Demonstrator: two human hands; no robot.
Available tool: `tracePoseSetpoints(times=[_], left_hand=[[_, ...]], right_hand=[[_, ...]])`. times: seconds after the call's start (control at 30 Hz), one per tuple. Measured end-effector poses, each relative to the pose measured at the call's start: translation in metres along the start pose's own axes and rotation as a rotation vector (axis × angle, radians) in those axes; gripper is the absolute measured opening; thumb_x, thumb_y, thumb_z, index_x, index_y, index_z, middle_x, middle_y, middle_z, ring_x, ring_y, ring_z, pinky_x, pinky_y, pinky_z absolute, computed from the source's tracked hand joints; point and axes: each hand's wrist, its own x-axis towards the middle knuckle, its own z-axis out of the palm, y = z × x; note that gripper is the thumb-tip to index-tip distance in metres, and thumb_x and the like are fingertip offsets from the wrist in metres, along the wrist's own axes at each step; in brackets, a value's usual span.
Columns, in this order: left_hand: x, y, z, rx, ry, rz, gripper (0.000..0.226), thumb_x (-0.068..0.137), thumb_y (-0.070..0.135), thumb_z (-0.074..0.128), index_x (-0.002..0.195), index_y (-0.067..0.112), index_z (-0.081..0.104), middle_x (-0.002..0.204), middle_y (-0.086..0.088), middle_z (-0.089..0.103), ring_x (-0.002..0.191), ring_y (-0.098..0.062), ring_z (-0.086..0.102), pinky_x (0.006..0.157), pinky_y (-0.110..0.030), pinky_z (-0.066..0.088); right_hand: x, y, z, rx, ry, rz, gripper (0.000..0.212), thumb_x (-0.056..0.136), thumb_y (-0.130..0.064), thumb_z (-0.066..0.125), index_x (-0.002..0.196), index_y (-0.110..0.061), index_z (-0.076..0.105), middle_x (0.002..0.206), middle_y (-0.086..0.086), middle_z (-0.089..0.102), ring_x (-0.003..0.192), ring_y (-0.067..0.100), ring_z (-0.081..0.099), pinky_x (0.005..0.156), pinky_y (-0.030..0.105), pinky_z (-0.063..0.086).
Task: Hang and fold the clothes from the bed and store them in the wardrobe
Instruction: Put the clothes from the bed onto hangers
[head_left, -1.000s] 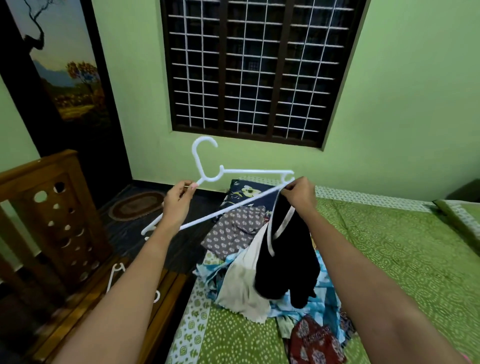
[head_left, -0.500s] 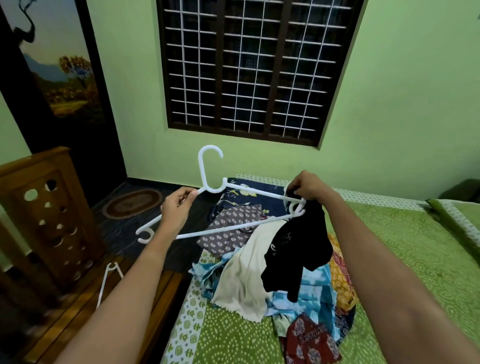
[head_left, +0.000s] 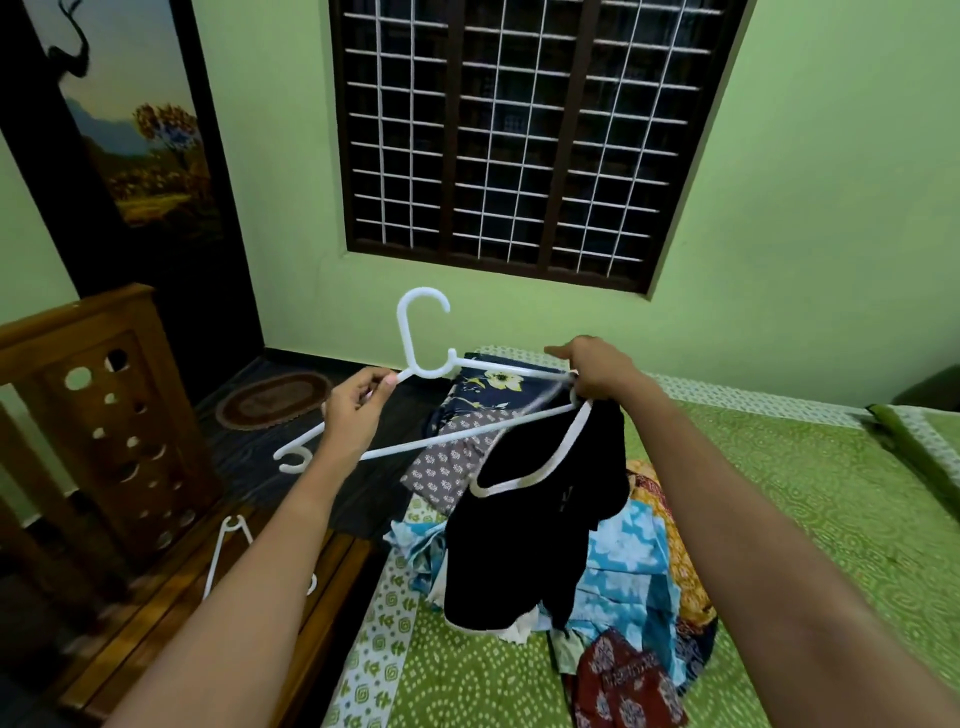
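I hold a white plastic hanger (head_left: 415, 332) up over the bed's near corner. My left hand (head_left: 353, 410) grips its left shoulder just below the hook. My right hand (head_left: 597, 366) pinches the hanger's right end together with a black top (head_left: 540, 530) that has a white neckline. The top hangs from that end, its neck opening spread, above a pile of clothes (head_left: 628, 566) in blue, grey, cream and red prints. The pile lies on the green patterned bedspread (head_left: 810, 519).
A second white hanger (head_left: 228, 551) lies on the wooden bed frame at the lower left. A wooden footboard (head_left: 98, 415) with round holes stands at the left. A dark door with a landscape picture (head_left: 130, 135) and a barred window (head_left: 514, 135) are behind. A small oval rug (head_left: 272, 400) lies on the floor.
The black top has opened out and hangs lower and wider from the hanger's right end. Both hands stay on the hanger, which has tilted so its hook points upward.
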Motion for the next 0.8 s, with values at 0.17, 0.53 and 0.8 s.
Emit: tracePoseSetpoints(times=[0.17,0.53,0.8], left_hand=[[0.000,0.000,0.004,-0.031,-0.016,-0.022,0.011,0.092,0.011,0.056,0.094,0.006,0.066,0.064,-0.001,0.048,0.066,-0.012,0.039,0.059,-0.024,0.031],[-0.013,-0.005,0.030,-0.031,-0.045,-0.105,0.009,0.092,0.021,0.056,0.090,0.017,0.064,0.070,0.007,0.058,0.069,-0.011,0.048,0.074,-0.031,0.036],[-0.005,-0.003,0.022,-0.101,0.022,-0.128,0.009,0.090,0.021,0.059,0.084,0.023,0.065,0.062,0.010,0.055,0.066,-0.008,0.047,0.080,-0.035,0.035]], right_hand=[[0.010,-0.021,0.003,0.096,0.042,-0.002,0.040,0.080,0.005,0.056,0.117,-0.009,0.061,0.113,0.015,0.060,0.091,0.027,0.054,0.073,0.030,0.042],[0.003,-0.087,0.001,0.243,0.110,-0.299,0.024,0.080,0.005,0.057,0.101,0.000,0.067,0.098,0.014,0.066,0.084,0.020,0.053,0.068,0.024,0.036],[0.005,-0.077,0.015,-0.126,0.176,-0.194,0.028,0.091,0.003,0.039,0.109,-0.009,0.055,0.103,0.014,0.063,0.108,0.033,0.046,0.082,0.035,0.031]])
